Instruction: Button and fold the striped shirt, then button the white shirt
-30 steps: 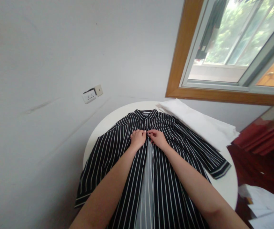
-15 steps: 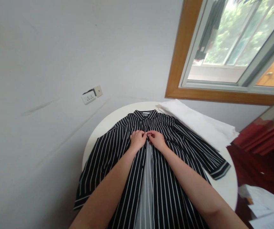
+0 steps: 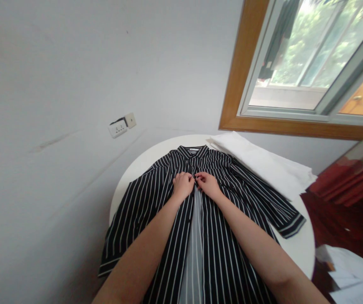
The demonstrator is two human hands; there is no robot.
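Observation:
A black shirt with white stripes (image 3: 156, 198) lies face up on a round white table (image 3: 304, 247), its collar pointing away from me. Below the chest its front hangs apart and a pale lining shows in the gap. My left hand (image 3: 183, 185) and my right hand (image 3: 207, 183) meet at the chest, fingers curled. Each pinches one edge of the shirt's front opening. The fingertips touch where the two edges join.
Folded white cloth (image 3: 264, 162) lies on the table's far right side. A wall socket (image 3: 118, 126) sits on the grey wall to the left. A wood-framed window (image 3: 295, 76) is at the upper right. Dark red furniture (image 3: 349, 185) and white papers (image 3: 352, 274) stand to the right.
Almost nothing differs. Both hands stay together at the shirt's chest, with only small finger movements along the front edges.

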